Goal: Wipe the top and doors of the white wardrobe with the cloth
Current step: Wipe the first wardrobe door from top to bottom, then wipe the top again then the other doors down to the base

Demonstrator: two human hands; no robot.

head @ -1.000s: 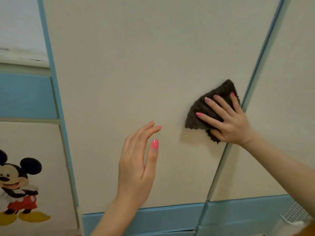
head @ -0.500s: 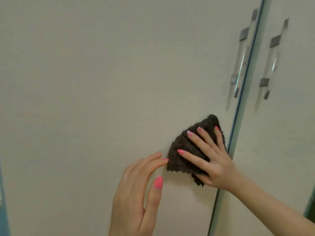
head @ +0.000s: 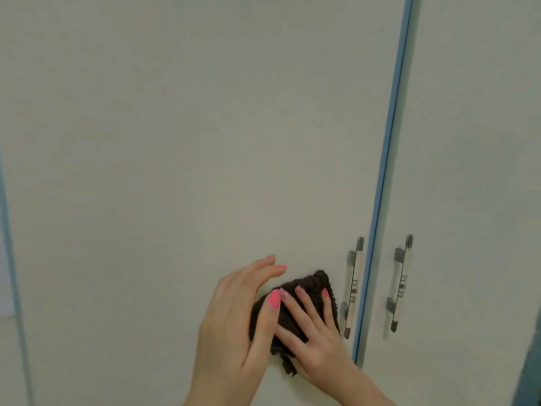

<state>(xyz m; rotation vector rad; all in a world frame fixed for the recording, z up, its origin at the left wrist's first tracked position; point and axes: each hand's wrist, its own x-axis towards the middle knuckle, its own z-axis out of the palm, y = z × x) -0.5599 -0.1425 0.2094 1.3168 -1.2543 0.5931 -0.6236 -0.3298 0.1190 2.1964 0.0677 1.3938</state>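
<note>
— Where's the cloth (head: 304,300)?

— Flat against the left door (head: 190,156), low down, just left of that door's handle (head: 352,288).

— And the hands?

— The right hand (head: 319,338) lies on the cloth; the left hand (head: 234,326) sits beside it, thumb overlapping the cloth's left edge.

— The other door (head: 474,171)?

— To the right, its handle (head: 399,284) just across the gap.

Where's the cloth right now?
In the head view, lower centre-right: the dark cloth lies flat against the left door under the right hand, just left of that door's handle.
</note>
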